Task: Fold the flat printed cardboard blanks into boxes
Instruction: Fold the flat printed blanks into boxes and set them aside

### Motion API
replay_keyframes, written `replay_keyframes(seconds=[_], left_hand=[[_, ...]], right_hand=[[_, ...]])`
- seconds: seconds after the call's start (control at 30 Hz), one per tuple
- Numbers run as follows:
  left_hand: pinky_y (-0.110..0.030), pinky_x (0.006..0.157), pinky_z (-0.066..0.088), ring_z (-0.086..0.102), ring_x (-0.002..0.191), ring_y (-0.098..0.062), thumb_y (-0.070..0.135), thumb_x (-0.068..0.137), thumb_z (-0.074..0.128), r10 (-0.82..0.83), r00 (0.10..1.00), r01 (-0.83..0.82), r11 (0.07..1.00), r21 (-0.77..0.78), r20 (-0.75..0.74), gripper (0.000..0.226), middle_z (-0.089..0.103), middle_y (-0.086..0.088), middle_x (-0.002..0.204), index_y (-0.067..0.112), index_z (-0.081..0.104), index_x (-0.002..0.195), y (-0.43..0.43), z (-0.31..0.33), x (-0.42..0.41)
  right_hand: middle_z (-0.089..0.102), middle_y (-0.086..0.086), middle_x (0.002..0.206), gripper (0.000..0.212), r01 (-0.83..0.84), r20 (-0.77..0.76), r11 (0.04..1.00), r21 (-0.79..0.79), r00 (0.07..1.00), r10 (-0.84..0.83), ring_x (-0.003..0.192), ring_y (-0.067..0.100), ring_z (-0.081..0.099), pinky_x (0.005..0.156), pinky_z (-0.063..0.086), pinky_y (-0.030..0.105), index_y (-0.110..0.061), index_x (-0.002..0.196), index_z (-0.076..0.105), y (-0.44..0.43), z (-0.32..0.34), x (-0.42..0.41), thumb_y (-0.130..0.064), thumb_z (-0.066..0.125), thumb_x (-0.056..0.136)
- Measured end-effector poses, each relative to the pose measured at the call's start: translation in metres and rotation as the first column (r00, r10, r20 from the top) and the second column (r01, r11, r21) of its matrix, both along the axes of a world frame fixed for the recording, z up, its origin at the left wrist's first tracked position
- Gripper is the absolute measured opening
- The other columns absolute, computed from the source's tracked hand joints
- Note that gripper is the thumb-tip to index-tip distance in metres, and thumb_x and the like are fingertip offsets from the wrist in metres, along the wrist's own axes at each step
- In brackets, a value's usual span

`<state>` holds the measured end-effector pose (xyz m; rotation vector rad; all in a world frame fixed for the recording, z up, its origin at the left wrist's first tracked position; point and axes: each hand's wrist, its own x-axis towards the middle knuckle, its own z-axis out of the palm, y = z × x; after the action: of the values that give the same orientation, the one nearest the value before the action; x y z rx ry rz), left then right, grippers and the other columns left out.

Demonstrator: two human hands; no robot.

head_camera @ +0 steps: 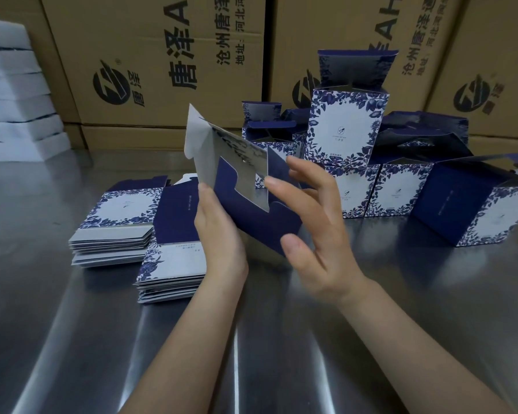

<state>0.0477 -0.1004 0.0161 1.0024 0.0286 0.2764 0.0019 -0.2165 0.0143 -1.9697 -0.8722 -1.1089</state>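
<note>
— Above the shiny metal table (pixel 72 339), what do the hands hold?

— One blue card blank (pixel 251 216). It is up in the air, tilted and partly opened. Its white inside shows at the top.

— Which hand has it?

— The left hand (pixel 219 234) grips its lower left edge. The blank sticks up and to the right from that grip.

— And the other hand?

— The right hand (pixel 317 228) is spread wide, with its fingers nearly straight. One fingertip lies on the right side of the blank, and the thumb is by the bottom corner. It only touches.

— Where are the other flat ones?

— They lie in two piles on the table, just left of the left hand. The back pile (pixel 123 216) and the front pile (pixel 174 264) sit side by side.

— And the finished ones?

— The folded boxes (pixel 347 127) stand behind the hands and to the right. Some are stacked, with flaps up. Brown cartons (pixel 162 55) stand along the back. White foam pieces (pixel 12 85) are stacked at the far left.
</note>
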Motion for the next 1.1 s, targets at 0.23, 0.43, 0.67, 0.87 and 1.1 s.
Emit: replay_keyframes(seconds=[0.23, 0.43, 0.67, 0.87, 1.1], left_hand=[[-0.045, 0.099, 0.050, 0.067, 0.101, -0.018, 0.042, 0.104, 0.031, 0.051, 0.999, -0.052, 0.995, 0.090, 0.017, 0.042, 0.075, 0.001, 0.102, 0.025, 0.069, 0.097, 0.000, -0.002, 0.000], [-0.047, 0.103, 0.047, 0.065, 0.106, -0.018, 0.043, 0.103, 0.030, 0.079, 0.996, -0.085, 0.987, 0.136, 0.052, 0.042, 0.073, 0.000, 0.108, 0.025, 0.068, 0.101, 0.002, -0.003, 0.000], [-0.047, 0.101, 0.048, 0.066, 0.101, -0.011, 0.058, 0.093, 0.029, 0.079, 0.995, -0.090, 0.979, 0.182, 0.066, 0.050, 0.074, 0.008, 0.101, 0.030, 0.070, 0.093, 0.001, -0.004, -0.001], [-0.037, 0.101, 0.048, 0.061, 0.112, -0.006, 0.072, 0.081, 0.036, 0.017, 0.983, -0.057, 0.974, 0.221, 0.182, 0.061, 0.069, 0.010, 0.116, 0.030, 0.066, 0.115, 0.000, -0.007, -0.001], [-0.027, 0.086, 0.049, 0.063, 0.103, -0.009, 0.060, 0.085, 0.048, -0.007, 0.983, -0.043, 0.963, 0.266, 0.183, 0.053, 0.069, 0.005, 0.111, 0.021, 0.063, 0.118, 0.001, -0.010, 0.003]], right_hand=[[0.035, 0.019, 0.143, 0.041, 0.079, -0.028, 0.997, 0.025, 0.997, -0.078, 0.134, 0.032, 0.036, 0.109, 0.031, 0.035, -0.015, 0.129, 0.053, -0.009, 0.003, 0.001, -0.026, 0.047, 0.090], [0.036, 0.016, 0.143, 0.041, 0.067, -0.053, 0.998, 0.001, 0.996, -0.067, 0.129, 0.032, 0.039, 0.105, 0.037, 0.042, -0.020, 0.129, 0.055, -0.015, 0.008, 0.000, -0.023, 0.047, 0.089], [0.042, 0.017, 0.135, 0.040, 0.122, -0.019, 0.992, 0.022, 0.992, -0.122, 0.128, 0.026, 0.042, 0.107, 0.038, 0.040, -0.010, 0.126, 0.055, -0.019, 0.010, 0.001, -0.017, 0.049, 0.087], [0.039, 0.003, 0.133, 0.036, 0.115, -0.025, 0.982, 0.152, 0.993, -0.113, 0.127, 0.011, 0.041, 0.096, 0.044, 0.027, -0.016, 0.121, 0.046, -0.024, 0.011, 0.005, -0.016, 0.053, 0.086], [0.036, -0.019, 0.128, 0.037, 0.099, -0.089, 0.948, 0.303, 0.993, -0.075, 0.121, 0.010, 0.044, 0.088, 0.049, 0.023, -0.025, 0.118, 0.043, -0.025, 0.007, 0.006, -0.021, 0.058, 0.085]])
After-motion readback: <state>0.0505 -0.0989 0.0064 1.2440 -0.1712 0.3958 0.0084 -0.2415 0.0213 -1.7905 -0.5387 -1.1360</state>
